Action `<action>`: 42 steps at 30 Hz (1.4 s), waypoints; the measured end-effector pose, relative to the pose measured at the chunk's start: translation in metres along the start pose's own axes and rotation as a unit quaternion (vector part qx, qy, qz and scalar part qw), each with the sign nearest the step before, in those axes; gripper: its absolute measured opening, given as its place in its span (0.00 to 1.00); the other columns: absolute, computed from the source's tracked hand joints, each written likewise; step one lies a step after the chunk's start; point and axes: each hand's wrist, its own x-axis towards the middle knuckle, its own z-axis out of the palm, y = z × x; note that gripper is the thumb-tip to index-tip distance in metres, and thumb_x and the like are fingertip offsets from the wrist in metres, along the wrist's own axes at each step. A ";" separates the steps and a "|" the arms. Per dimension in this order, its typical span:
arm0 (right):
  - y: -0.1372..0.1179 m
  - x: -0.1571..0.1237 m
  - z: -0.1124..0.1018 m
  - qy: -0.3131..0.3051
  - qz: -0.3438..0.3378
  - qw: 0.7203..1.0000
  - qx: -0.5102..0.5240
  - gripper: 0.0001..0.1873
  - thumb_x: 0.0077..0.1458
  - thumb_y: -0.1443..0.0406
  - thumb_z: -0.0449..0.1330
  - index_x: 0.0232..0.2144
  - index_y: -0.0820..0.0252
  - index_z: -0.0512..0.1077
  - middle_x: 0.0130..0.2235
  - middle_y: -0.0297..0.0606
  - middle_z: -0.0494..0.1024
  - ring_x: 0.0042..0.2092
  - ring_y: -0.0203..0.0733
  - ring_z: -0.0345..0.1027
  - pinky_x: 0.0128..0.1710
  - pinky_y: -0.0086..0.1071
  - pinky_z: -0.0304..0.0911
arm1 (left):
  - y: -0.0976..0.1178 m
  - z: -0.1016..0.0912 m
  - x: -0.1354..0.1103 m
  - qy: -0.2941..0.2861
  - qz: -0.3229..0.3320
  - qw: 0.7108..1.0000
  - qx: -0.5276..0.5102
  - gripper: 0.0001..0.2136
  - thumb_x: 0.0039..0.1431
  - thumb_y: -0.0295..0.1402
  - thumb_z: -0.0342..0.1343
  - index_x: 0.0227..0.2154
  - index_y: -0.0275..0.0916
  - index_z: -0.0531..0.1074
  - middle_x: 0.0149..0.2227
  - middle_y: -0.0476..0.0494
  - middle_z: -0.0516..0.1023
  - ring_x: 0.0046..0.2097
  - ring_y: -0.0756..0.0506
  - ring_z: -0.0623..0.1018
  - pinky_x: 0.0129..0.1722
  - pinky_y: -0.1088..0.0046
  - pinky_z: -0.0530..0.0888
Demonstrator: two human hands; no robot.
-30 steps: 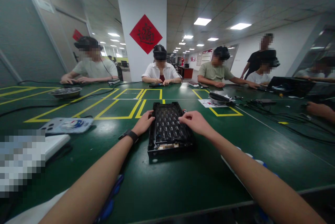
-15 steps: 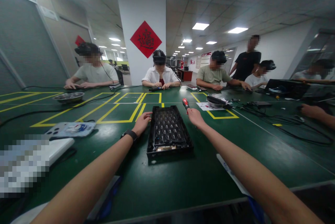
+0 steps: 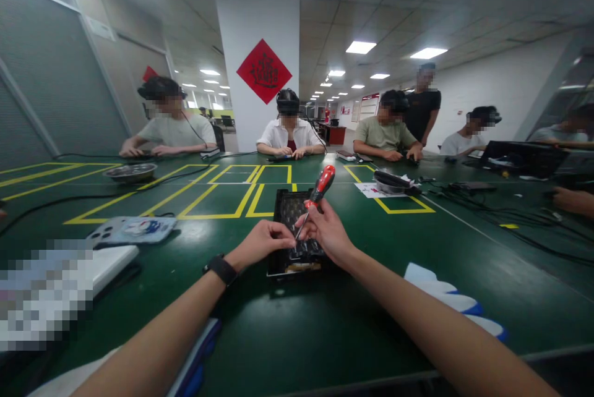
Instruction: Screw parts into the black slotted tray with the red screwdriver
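A screwdriver (image 3: pixel 323 182) with a red and black handle is held in my right hand (image 3: pixel 331 236), its shaft slanting down to the left. My left hand (image 3: pixel 260 243) pinches thumb and fingers together right by the screwdriver's tip; whatever may be between them is too small to make out. Both hands are above a black rectangular case (image 3: pixel 277 262), which lies open-side up on the green table (image 3: pixel 278 329). Rows of small shiny shapes show inside it, partly covered by my hands. A lighter strip (image 3: pixel 302 267) runs along its near end.
On the left are a phone in a patterned case (image 3: pixel 148 229) and a metal bowl (image 3: pixel 132 172). White-and-blue gloves (image 3: pixel 457 301) lie by my right forearm. Black cables (image 3: pixel 515 214) and a dish on paper (image 3: pixel 392 182) are on the right. Several people sit across the table.
My right hand has brought the screwdriver from the case's right side to over it, handle raised. My left hand has left the case's left edge and now pinches by the tip.
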 end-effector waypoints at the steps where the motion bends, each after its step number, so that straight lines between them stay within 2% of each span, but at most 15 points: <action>1: 0.000 -0.002 0.001 -0.003 -0.002 1.000 -0.007 0.19 0.51 0.54 0.54 0.43 0.55 0.58 0.28 0.32 0.74 0.21 0.30 0.67 0.22 0.24 0.59 | -0.001 0.001 -0.002 -0.009 -0.002 1.000 0.002 0.13 0.45 0.39 0.60 0.25 0.31 0.74 0.26 0.44 0.76 0.29 0.50 0.72 0.31 0.77 0.66; 7: -0.001 -0.007 0.005 -0.037 0.008 0.999 0.012 0.20 0.56 0.54 0.48 0.48 0.58 0.60 0.31 0.36 0.73 0.23 0.31 0.67 0.25 0.29 0.62 | 0.000 -0.003 -0.007 -0.052 0.019 0.998 -0.012 0.12 0.48 0.38 0.58 0.28 0.32 0.75 0.28 0.44 0.77 0.30 0.51 0.72 0.32 0.77 0.66; 12: -0.001 -0.011 0.008 -0.039 0.001 0.999 0.018 0.20 0.55 0.56 0.50 0.49 0.56 0.59 0.33 0.35 0.72 0.24 0.32 0.67 0.28 0.31 0.63 | 0.000 -0.005 -0.008 -0.078 0.032 0.996 -0.031 0.13 0.49 0.38 0.58 0.29 0.31 0.74 0.29 0.44 0.76 0.30 0.51 0.72 0.33 0.77 0.67; 19: -0.001 -0.017 0.014 -0.030 -0.015 0.999 0.002 0.22 0.54 0.55 0.52 0.50 0.53 0.58 0.34 0.35 0.73 0.27 0.33 0.68 0.28 0.31 0.64 | -0.003 -0.003 -0.008 -0.044 0.020 0.998 -0.034 0.12 0.44 0.37 0.61 0.27 0.31 0.75 0.28 0.42 0.77 0.30 0.49 0.74 0.33 0.74 0.69; 24: 0.002 -0.015 0.010 -0.038 -0.009 0.999 0.024 0.20 0.55 0.53 0.49 0.47 0.55 0.60 0.33 0.35 0.72 0.25 0.32 0.67 0.26 0.31 0.64 | -0.002 -0.002 -0.010 -0.072 -0.008 0.993 -0.092 0.13 0.46 0.37 0.60 0.31 0.31 0.74 0.30 0.40 0.78 0.31 0.49 0.76 0.34 0.74 0.71; 30: 0.004 -0.014 0.009 -0.038 -0.026 0.999 0.009 0.17 0.55 0.56 0.51 0.46 0.54 0.59 0.32 0.33 0.73 0.24 0.31 0.66 0.27 0.29 0.63 | 0.000 0.001 -0.010 -0.035 -0.006 0.996 -0.085 0.13 0.40 0.34 0.64 0.28 0.31 0.73 0.28 0.44 0.77 0.30 0.50 0.75 0.33 0.75 0.71; 37: 0.004 -0.014 0.008 -0.048 0.005 0.998 0.040 0.21 0.55 0.54 0.49 0.49 0.53 0.58 0.35 0.36 0.72 0.24 0.32 0.67 0.26 0.31 0.64 | 0.000 -0.003 -0.011 -0.088 -0.009 0.992 -0.089 0.12 0.47 0.36 0.59 0.30 0.30 0.74 0.28 0.42 0.77 0.30 0.50 0.74 0.33 0.75 0.69; 42: 0.005 -0.014 0.007 -0.060 -0.009 0.998 0.035 0.18 0.56 0.55 0.50 0.48 0.53 0.59 0.34 0.35 0.73 0.23 0.30 0.66 0.25 0.29 0.63 | 0.002 0.003 -0.009 -0.087 0.015 0.995 -0.048 0.11 0.44 0.36 0.61 0.27 0.31 0.73 0.28 0.46 0.75 0.30 0.51 0.73 0.33 0.77 0.68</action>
